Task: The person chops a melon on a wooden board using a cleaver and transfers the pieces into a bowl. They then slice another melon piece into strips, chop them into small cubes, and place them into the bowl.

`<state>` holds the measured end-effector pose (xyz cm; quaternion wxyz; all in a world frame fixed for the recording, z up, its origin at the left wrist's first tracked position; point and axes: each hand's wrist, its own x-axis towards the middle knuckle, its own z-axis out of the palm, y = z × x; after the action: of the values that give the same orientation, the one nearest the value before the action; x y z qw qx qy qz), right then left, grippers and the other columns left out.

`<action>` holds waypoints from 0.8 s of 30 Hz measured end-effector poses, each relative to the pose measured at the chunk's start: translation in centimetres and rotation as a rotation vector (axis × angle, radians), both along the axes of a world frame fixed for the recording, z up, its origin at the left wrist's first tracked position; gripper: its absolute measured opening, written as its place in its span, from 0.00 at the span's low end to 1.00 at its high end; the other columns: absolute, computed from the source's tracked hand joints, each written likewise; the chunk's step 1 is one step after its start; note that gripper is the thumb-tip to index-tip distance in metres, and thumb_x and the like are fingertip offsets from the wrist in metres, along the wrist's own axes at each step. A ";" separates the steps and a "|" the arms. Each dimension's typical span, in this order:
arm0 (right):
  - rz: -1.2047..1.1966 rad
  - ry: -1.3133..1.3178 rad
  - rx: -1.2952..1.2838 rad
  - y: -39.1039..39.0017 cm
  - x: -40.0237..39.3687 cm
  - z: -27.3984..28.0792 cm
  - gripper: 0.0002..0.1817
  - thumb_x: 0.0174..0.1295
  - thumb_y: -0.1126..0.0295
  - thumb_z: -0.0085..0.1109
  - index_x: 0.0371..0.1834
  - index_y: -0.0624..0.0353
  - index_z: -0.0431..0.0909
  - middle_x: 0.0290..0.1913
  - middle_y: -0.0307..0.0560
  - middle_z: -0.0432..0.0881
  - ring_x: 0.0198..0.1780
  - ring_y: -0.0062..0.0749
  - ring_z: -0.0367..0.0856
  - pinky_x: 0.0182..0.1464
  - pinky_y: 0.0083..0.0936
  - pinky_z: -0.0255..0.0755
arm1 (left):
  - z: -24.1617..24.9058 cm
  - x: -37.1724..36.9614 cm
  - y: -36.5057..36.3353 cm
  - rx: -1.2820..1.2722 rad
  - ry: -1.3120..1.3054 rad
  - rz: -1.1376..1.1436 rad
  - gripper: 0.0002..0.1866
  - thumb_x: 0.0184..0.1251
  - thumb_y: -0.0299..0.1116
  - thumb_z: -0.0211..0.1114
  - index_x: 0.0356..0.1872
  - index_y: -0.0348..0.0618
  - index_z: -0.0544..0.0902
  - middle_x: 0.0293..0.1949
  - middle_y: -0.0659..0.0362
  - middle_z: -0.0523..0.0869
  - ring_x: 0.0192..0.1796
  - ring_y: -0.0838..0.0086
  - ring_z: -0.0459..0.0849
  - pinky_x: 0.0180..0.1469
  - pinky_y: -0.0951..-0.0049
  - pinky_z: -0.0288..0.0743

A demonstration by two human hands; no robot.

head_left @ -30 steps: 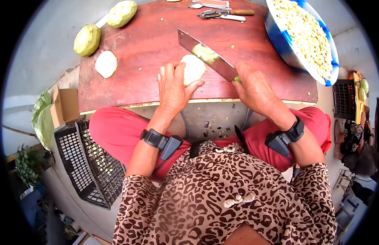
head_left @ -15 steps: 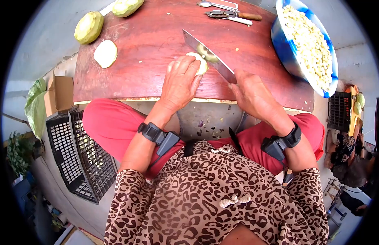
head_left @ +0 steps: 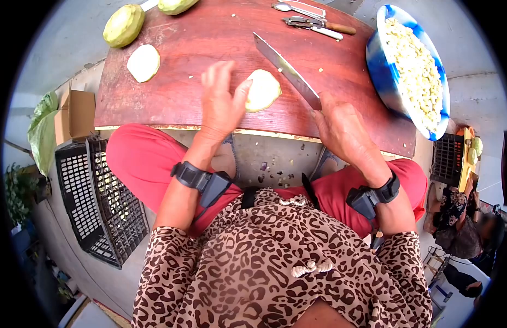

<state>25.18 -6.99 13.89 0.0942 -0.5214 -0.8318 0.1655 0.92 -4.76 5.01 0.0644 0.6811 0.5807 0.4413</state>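
My right hand [head_left: 343,123] is closed around the handle of a broad kitchen knife [head_left: 288,70], whose blade slants up and to the left over the red wooden table [head_left: 182,104]. Left of the blade lies a round, pale piece of peeled vegetable [head_left: 264,90] with its flat cut face up. Fingers spread and raised, my left hand [head_left: 223,101] is beside that piece, the thumb right at its left edge. Another pale cut piece [head_left: 143,63] rests farther left on the tabletop. Beyond it are two peeled green vegetables [head_left: 124,25] [head_left: 176,4], one partly out of view.
A blue-and-white basin [head_left: 380,71] full of diced pale pieces stands at the right. Peelers [head_left: 313,24] and a spoon [head_left: 283,7] lie at the back. Black plastic crates [head_left: 81,191] and a cardboard box [head_left: 78,115] are at the left. Another person [head_left: 455,224] is at far right.
My left fingers have come off the vegetable piece and spread, moving left. The piece now shows its whole cut face. My right hand still holds the knife, slightly farther from the piece.
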 end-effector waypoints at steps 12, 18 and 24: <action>0.040 0.021 -0.012 0.0 0.2 -0.9 0.09 0.64 0.72 0.57 0.35 0.67 0.69 0.35 0.68 0.80 0.36 0.64 0.81 0.38 0.51 0.75 | 0.2 0.6 -2.2 -0.162 0.180 -0.203 0.30 0.51 0.35 0.76 0.55 0.37 0.77 0.53 0.50 0.75 0.55 0.53 0.73 0.57 0.57 0.69; 0.071 0.023 0.023 -0.5 0.2 -0.9 0.09 0.64 0.72 0.57 0.36 0.67 0.68 0.32 0.66 0.80 0.33 0.64 0.80 0.36 0.51 0.74 | 0.1 0.3 -1.9 -0.148 0.156 -0.266 0.27 0.51 0.30 0.75 0.54 0.38 0.78 0.52 0.50 0.75 0.54 0.53 0.74 0.57 0.58 0.71; 0.073 0.009 -0.008 -0.9 0.2 -0.4 0.09 0.64 0.72 0.56 0.35 0.66 0.68 0.32 0.66 0.80 0.33 0.64 0.80 0.35 0.50 0.74 | 0.2 -0.2 -1.6 -0.180 0.128 -0.336 0.26 0.51 0.29 0.75 0.54 0.37 0.78 0.53 0.49 0.76 0.55 0.52 0.75 0.58 0.58 0.72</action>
<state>25.42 -7.87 13.52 0.0897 -0.4902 -0.8493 0.1743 0.68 -6.36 5.24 0.1608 0.7864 0.4991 0.3264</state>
